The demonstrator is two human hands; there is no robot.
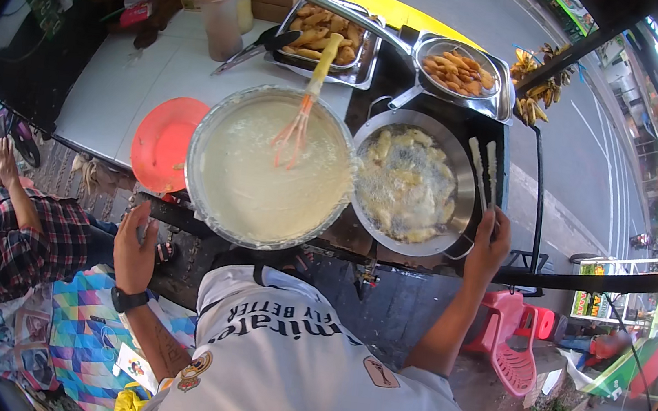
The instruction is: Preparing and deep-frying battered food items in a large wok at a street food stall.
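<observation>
My right hand [493,233] holds metal tongs [484,172] coated with batter, their tips apart beside the right rim of a frying pan [466,179]. Several battered pieces [409,175] bubble in the pan's hot oil. My left hand [133,252] is empty, fingers apart, below a red plastic plate [158,144] and left of a large metal bowl [190,188]. Pale batter [240,176] fills much of the bowl. A whisk [321,69] with a yellow handle and orange wires rests in it, leaning on the far rim.
Behind the pan, a long-handled strainer [422,75] holds fried pieces over a metal tray [505,104]. Another tray [365,74] is heaped with fried food, near black-tipped tongs [255,52] and squeeze bottles [220,26]. Bananas [531,110] hang at right. A person [48,233] sits at left.
</observation>
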